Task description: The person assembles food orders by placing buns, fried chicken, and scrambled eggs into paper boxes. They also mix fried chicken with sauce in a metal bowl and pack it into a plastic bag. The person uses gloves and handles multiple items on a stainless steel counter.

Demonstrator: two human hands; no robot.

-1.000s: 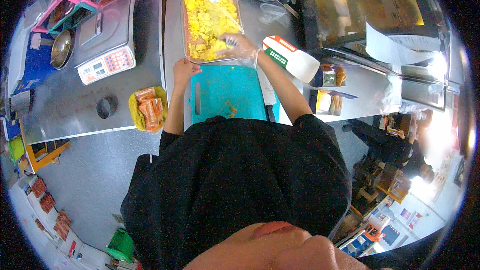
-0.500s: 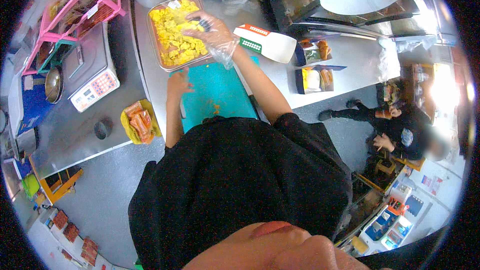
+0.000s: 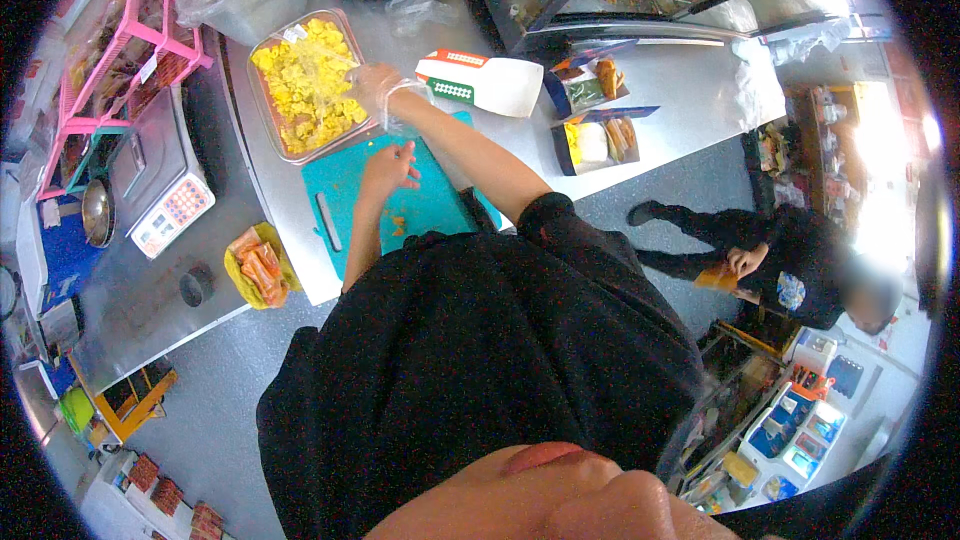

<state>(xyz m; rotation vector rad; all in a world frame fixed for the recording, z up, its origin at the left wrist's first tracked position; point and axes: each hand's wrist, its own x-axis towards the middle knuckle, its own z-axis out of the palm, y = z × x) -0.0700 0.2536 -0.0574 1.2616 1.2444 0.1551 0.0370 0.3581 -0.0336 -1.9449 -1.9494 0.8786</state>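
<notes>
On the teal board (image 3: pixel 400 202), nearest the person, the left hand (image 3: pixel 388 166) rests flat with fingers spread, holding nothing. At two o'clock from it the gloved right hand (image 3: pixel 372 86) sits at the tray's (image 3: pixel 262 110) right edge, fingers curled over the yellow food (image 3: pixel 305 80); whether they grip any cannot be told. At three o'clock from that hand lies a white carton (image 3: pixel 480 83) on the tabletop (image 3: pixel 660 70). At nine o'clock from the board sits a yellow dish (image 3: pixel 256 264), then a scale (image 3: pixel 170 212). Farther, at eleven o'clock, stands a pink rack (image 3: pixel 130 50).
</notes>
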